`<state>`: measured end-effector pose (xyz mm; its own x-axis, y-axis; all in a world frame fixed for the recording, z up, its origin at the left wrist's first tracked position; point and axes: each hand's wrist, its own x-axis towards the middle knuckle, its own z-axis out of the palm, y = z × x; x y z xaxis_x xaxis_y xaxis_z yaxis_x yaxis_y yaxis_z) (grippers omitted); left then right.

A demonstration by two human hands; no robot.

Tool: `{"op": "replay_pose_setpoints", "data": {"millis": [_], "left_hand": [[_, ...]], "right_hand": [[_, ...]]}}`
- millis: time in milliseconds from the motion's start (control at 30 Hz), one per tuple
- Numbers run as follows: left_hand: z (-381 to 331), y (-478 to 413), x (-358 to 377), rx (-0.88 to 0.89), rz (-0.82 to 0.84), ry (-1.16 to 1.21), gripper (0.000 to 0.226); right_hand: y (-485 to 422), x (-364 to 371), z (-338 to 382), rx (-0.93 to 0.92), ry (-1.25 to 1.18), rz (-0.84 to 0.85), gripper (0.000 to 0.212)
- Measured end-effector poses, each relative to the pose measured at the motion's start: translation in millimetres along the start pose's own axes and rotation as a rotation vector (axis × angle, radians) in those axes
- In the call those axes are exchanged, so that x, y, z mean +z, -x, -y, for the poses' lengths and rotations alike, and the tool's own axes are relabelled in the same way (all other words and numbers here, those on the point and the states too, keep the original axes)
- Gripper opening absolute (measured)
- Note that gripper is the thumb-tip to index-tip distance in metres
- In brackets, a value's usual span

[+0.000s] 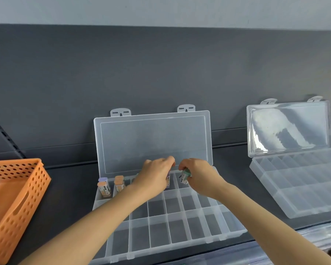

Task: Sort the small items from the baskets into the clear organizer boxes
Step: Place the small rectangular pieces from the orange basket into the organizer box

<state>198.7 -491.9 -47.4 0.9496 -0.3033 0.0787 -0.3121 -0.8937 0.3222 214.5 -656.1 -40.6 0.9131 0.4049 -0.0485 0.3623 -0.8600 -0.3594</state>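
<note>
Head view: a clear plastic organizer box [180,243] with a grid of compartments sits at the lower centre of the frame on a dark grey shelf [69,197]. Its hinged transparent lid [153,142] stands upright behind it.

Both hands meet over the back row of compartments. The right hand [201,175] pinches a small green-capped labelled tube [185,175] in its curled fingers [182,166], tilted above a compartment right of the middle of the back row. The left hand [155,175] is just beside it, knuckles up and fingers bent down into the row. A small purple-tinted item [168,180] shows under them, but I cannot tell whether they grip it.

At the left end of that row, a purple-capped tube [103,179] and an orange-capped tube [104,189] share the corner compartment. Another orange-capped tube [119,182] stands in the next one.

An orange perforated plastic basket [17,217] lies at the lower left of the frame, well apart from the box. A second clear organizer box [298,188], its lid also raised, sits at the right.
</note>
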Motion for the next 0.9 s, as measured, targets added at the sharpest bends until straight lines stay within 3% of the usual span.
{"op": "replay_pose_setpoints", "data": {"millis": [233, 900], "left_hand": [[-2, 5, -3, -0.016, -0.020, -0.070, 0.025], [1, 6, -14, -0.050, -0.024, -0.096, 0.036]], "right_hand": [[-10, 11, -3, -0.063, -0.056, -0.009, 0.033], [-19, 4, -3, -0.093, 0.118, 0.005, 0.022]]}}
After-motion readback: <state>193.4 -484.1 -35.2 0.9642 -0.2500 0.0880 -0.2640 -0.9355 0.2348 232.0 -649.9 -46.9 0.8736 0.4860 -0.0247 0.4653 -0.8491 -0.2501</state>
